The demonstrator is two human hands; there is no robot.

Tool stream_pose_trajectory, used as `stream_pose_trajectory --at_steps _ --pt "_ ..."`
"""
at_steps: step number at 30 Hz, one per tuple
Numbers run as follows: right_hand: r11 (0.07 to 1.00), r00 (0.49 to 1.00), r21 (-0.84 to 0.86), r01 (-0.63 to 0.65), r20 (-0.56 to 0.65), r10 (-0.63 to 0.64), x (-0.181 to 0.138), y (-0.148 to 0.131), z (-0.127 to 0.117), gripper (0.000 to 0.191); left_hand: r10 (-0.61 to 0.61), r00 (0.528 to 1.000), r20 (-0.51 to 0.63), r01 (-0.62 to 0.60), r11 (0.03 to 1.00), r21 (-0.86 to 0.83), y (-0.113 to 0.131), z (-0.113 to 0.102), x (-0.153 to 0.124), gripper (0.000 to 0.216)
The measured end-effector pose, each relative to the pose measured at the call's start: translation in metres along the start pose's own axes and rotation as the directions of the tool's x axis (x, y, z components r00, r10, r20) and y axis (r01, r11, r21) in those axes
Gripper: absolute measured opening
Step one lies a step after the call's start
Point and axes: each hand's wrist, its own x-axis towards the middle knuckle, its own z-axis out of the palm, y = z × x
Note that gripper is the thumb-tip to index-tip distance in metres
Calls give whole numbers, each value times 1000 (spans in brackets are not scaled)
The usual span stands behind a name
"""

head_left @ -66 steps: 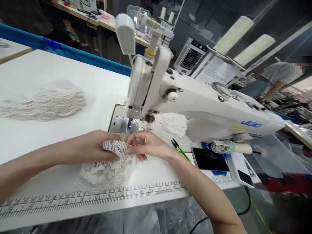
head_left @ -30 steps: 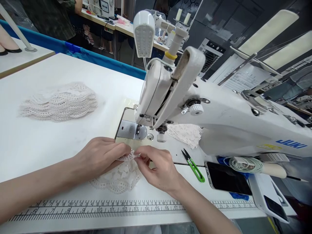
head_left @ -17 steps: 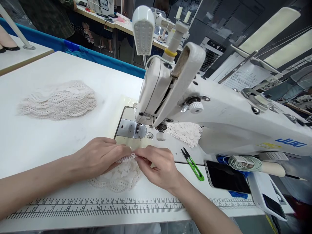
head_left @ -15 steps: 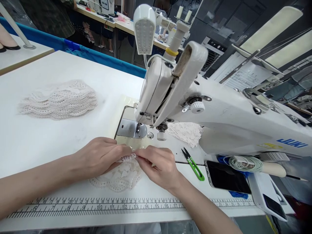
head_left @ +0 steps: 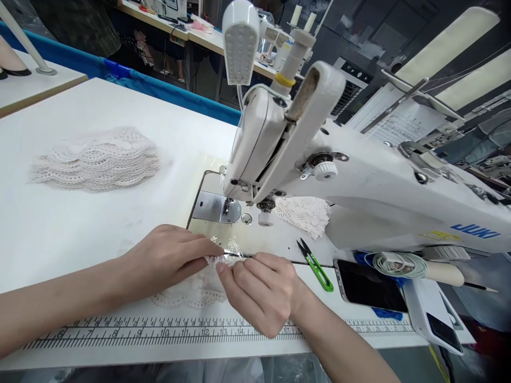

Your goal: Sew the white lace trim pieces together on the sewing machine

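Observation:
A piece of white scalloped eyelet lace [head_left: 190, 291] lies at the table's front, partly covered by both hands. My left hand [head_left: 171, 258] is closed, pinching the lace's upper edge between thumb and fingers. Just right of it, my right hand [head_left: 261, 290] has its fingers curled and thumb pressed at the same edge, also closed on the lace. Both hands are in front of the sewing machine [head_left: 279, 143], a short way from its presser foot [head_left: 228, 206]. The exact grip points are hidden behind the fingers.
A stack of lace pieces [head_left: 98, 159] lies left; more lace [head_left: 305, 215] sits under the machine arm. Green thread snips [head_left: 319, 270], a phone [head_left: 371, 285] and a white device [head_left: 433, 316] are on the right. A printed ruler [head_left: 159, 335] runs along the front edge.
My right hand has turned, its back now facing me more, with fingers curled lower over the lace. My left hand stays at the lace edge. The view has shifted slightly.

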Motion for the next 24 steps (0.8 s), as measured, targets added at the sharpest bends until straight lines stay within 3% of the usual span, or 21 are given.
stream_pose_trajectory --at_steps 3,5,7,9,12,15,17,20,24 --pt "967 981 169 -190 -15 195 -2 1 2 20 -245 952 181 282 936 -213 1 0 -1 25" --pt "851 908 320 -416 106 404 -4 3 8 17 -333 905 266 386 904 -184 -1 2 -1 24" --pt "717 806 369 -591 244 539 -6 6 16 18 -339 920 198 344 939 11 -4 4 -2 21" --pt "661 731 313 -682 311 607 -7 11 24 18 -257 964 69 233 941 246 -5 6 -1 15" --pt "613 654 231 -756 318 686 -6 17 32 14 -56 998 -29 63 883 464 0 8 1 18" --pt "553 597 225 -802 306 741 -4 21 34 11 112 994 -2 -90 813 575 9 11 -3 25" --pt "550 589 209 -808 300 751 -4 22 34 11 139 989 50 -140 777 614 15 14 -8 32" --pt "588 610 168 -791 273 744 -4 22 34 12 88 991 102 -133 770 624 22 17 -13 35" --pt "750 733 32 -661 241 635 -7 21 32 24 59 994 94 -104 788 607 25 17 -9 32"
